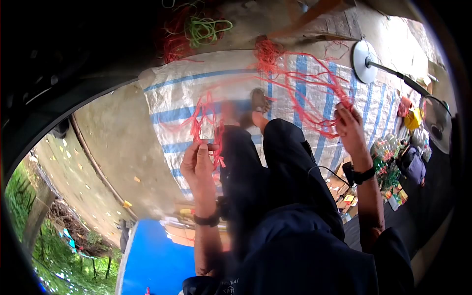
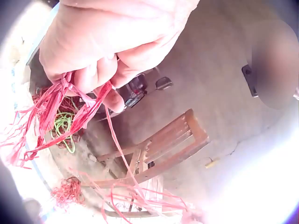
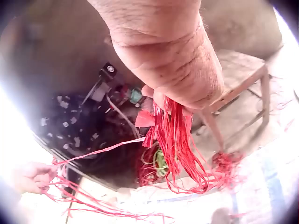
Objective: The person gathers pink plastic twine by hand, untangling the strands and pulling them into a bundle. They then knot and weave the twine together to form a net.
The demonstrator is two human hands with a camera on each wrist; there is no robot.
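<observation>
My left hand [image 1: 199,160] pinches a small bunch of red plastic strips [image 1: 206,123] between thumb and fingers; in the left wrist view the fingers [image 2: 100,77] curl round the red strips [image 2: 51,109]. My right hand [image 1: 346,120] grips a thicker bundle of red strips [image 1: 305,83] that stretches toward a tangled red heap [image 1: 268,51] on the sack. In the right wrist view the bundle [image 3: 175,140] hangs from the closed fist, and one strip runs across to the other hand [image 3: 30,177]. My dark-trousered legs [image 1: 275,172] lie between both hands.
A white sack with blue stripes [image 1: 182,88] covers the concrete floor. Beyond it lies a pile of green and red strips [image 1: 196,29]. A standing fan [image 1: 366,61] and bottles and packets [image 1: 388,167] are on the right. A wooden chair [image 2: 159,149] stands nearby.
</observation>
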